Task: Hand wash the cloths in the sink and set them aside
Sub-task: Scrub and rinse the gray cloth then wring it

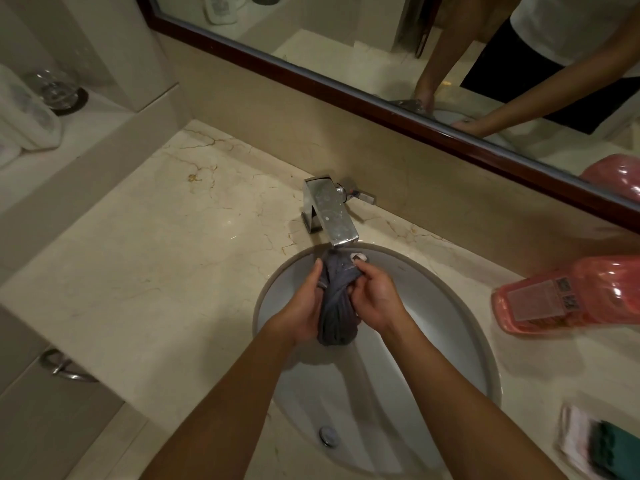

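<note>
From the head view, a grey cloth (335, 299) is held bunched and twisted over the white sink (433, 306), directly under the spout of the chrome tap (330, 216), which stands at twelve o'clock of the basin. The left hand (304, 306) is wrapped along the cloth's side at nine o'clock, its fingers (317, 271) curled round the fabric, while the right hand (375, 299) grips it from three o'clock with the fingers tucked into the folds; both sets of fingers are therefore closed on the cloth, not spread. Whether water is running cannot be told. The step in hand is judged to be wringing or rubbing the cloth, and it would be done well if the bundle were kept low over the basin so that drips fall inside, twisted in opposite directions by the two hands, and turned so that inner folds are also worked. The fabric looks soft, thick and ropey where twisted, with a limp rounded end hanging at six o'clock. The bench (173, 254) is of polished cream marble with fine veins; the sink is smooth, oval and glossy, with a metal drain (328, 435) at six o'clock. A translucent pink plastic bottle (568, 294) lies on its side at three o'clock, and folded cloths (588, 445), pale and dark green, are blurred at four o'clock. A dark-framed mirror (381, 109) runs along the wall behind.
</note>
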The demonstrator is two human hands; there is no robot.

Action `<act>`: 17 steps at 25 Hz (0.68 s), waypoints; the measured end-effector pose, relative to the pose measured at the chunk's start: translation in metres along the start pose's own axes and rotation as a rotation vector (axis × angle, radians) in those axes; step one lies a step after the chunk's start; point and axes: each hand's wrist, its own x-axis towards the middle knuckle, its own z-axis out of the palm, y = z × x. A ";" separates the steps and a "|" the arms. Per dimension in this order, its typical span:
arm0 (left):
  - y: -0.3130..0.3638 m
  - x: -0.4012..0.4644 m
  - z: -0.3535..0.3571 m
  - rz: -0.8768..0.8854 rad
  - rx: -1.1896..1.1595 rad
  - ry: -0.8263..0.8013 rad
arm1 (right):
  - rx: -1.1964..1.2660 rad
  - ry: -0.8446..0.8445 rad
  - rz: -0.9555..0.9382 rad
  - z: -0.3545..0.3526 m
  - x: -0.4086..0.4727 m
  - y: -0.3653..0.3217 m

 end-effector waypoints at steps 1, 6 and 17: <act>0.001 -0.001 0.000 -0.018 -0.006 -0.004 | -0.034 0.003 0.019 0.000 0.000 0.000; -0.001 0.002 -0.001 0.149 0.186 0.158 | -0.254 0.028 0.014 0.000 0.000 -0.010; 0.001 0.006 0.011 0.393 0.159 0.221 | -0.511 0.063 -0.055 0.003 -0.010 0.000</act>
